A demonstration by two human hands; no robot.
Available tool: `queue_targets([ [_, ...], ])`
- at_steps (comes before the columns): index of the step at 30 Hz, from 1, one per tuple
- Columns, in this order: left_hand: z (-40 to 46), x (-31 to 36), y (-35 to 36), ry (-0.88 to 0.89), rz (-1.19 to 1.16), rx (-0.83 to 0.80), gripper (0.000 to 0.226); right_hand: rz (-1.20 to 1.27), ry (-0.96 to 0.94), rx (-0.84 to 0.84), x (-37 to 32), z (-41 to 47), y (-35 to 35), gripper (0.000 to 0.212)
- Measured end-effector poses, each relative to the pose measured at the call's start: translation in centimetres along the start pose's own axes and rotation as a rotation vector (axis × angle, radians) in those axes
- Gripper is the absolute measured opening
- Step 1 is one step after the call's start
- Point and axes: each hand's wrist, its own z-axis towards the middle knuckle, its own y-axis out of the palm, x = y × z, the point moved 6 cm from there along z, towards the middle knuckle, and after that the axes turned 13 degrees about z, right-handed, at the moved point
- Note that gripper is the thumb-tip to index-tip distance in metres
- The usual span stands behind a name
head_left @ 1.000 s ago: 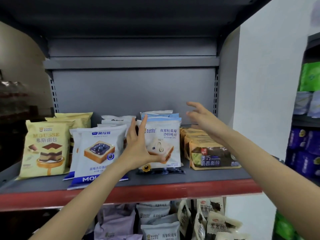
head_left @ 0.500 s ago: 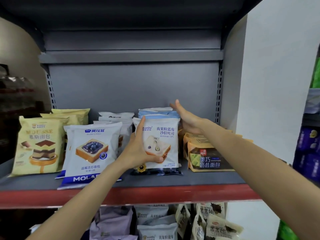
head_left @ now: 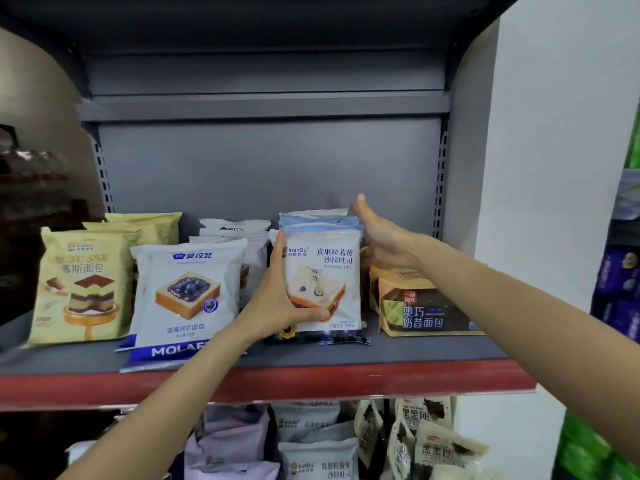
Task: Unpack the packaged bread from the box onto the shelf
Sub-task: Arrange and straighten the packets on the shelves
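Note:
A white and blue pack of blueberry toast bread [head_left: 329,271] stands upright at the front of a row of like packs on the grey shelf [head_left: 398,351]. My left hand [head_left: 277,303] grips its left edge, thumb across the lower front, fingers behind it. My right hand [head_left: 377,237] lies with straight fingers against the right side of the packs behind, thumb pointing up. The box is not in view.
Yellow mousse bread packs [head_left: 79,285] stand at the left, white blueberry packs [head_left: 187,296] beside them, orange and black milkshake bread packs [head_left: 422,306] at the right. The shelf has a red front lip [head_left: 346,379]. More bread packs [head_left: 318,459] fill the shelf below. A white wall [head_left: 554,168] rises at the right.
My right hand has come down from open air onto the right side of the blueberry toast row. My left hand has kept its hold on the front pack.

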Motion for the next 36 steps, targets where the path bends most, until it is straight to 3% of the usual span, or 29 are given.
queue_targets([
  [11,-0.2,-0.1,0.1,0.008,0.053,-0.012,0.141,-0.008,0.029,-0.196,0.3,0.2,0.5,0.076],
  [16,0.3,-0.3,0.1,0.009,0.067,-0.008,0.146,0.077,0.024,-0.171,0.7,0.4,0.1,0.073],
  [21,0.5,-0.6,0.2,0.008,0.069,-0.024,0.145,-0.01,-0.004,-0.076,0.8,0.3,-0.2,0.049],
  [27,0.6,-0.7,0.3,-0.01,0.052,-0.014,0.144,0.042,-0.082,0.026,0.8,0.4,0.7,0.069],
  [36,0.7,-0.5,0.2,0.044,0.011,-0.059,0.146,0.046,-0.093,0.088,0.3,-1.0,1.6,0.083],
])
